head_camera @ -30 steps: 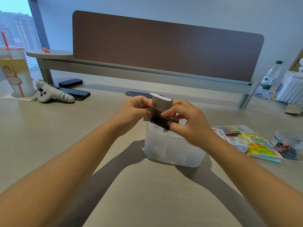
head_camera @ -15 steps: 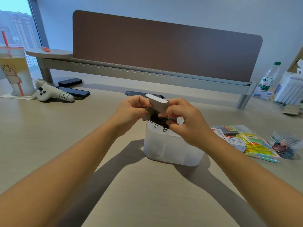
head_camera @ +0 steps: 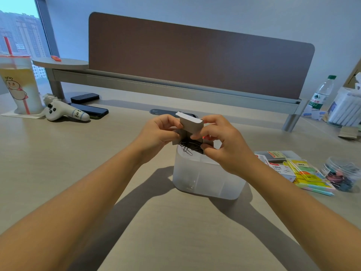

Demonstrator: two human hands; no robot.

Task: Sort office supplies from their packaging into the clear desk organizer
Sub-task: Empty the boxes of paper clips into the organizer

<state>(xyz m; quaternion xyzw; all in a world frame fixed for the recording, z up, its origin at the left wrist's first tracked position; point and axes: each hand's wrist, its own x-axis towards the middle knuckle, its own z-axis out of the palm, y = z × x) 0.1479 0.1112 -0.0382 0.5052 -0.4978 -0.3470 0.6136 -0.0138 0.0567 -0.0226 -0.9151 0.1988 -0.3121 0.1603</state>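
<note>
A clear desk organizer stands on the desk in the middle. Right above its far left corner, both hands hold a small grey cardboard box with its flap open and its mouth tilted down. My left hand pinches the box's left side and my right hand grips its right side. A tangle of black paper clips hangs out of the box mouth over the organizer's rim. A few clips lie at the bottom of the organizer.
Right of the organizer lie packs of sticky notes and staple boxes and a clear tub of coloured clips. A drink cup, a plush toy and two phones sit at the far left; a water bottle stands far right.
The hands and box have stayed over the organizer. The clump of paper clips hangs slightly further out of the box mouth.
</note>
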